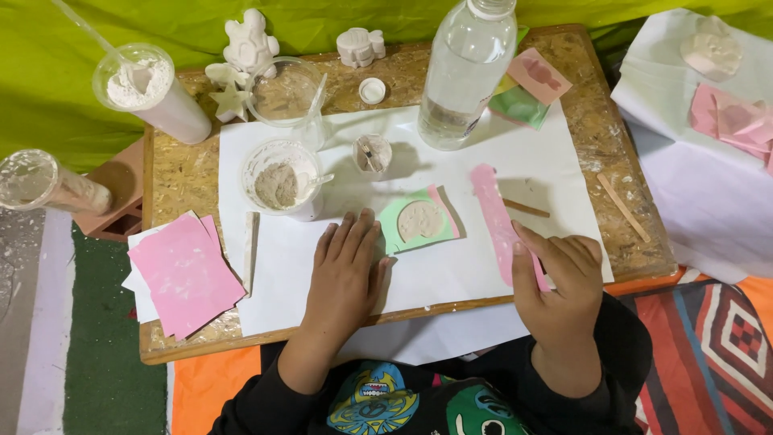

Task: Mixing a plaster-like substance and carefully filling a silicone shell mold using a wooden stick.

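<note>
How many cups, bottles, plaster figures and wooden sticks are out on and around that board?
Clear plastic cups: 4 (one of white powder, one at the left edge, an empty one, one of grey mix)
Water bottle: 1
White plaster figures: 3 (tall figure, star, flat piece)
Wooden sticks: 2 (one, another)
Total: 10

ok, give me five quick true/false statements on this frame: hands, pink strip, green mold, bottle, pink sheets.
1. The left hand lies flat on the white paper. True.
2. The right hand grips the wooden stick. False: it holds the pink strip; the wooden stick lies untouched to the right.
3. The green mold holds a round beige filling. True.
4. The clear bottle lies on its side. False: it stands upright.
5. The stack of pink sheets sits beside the left hand. True.
</note>
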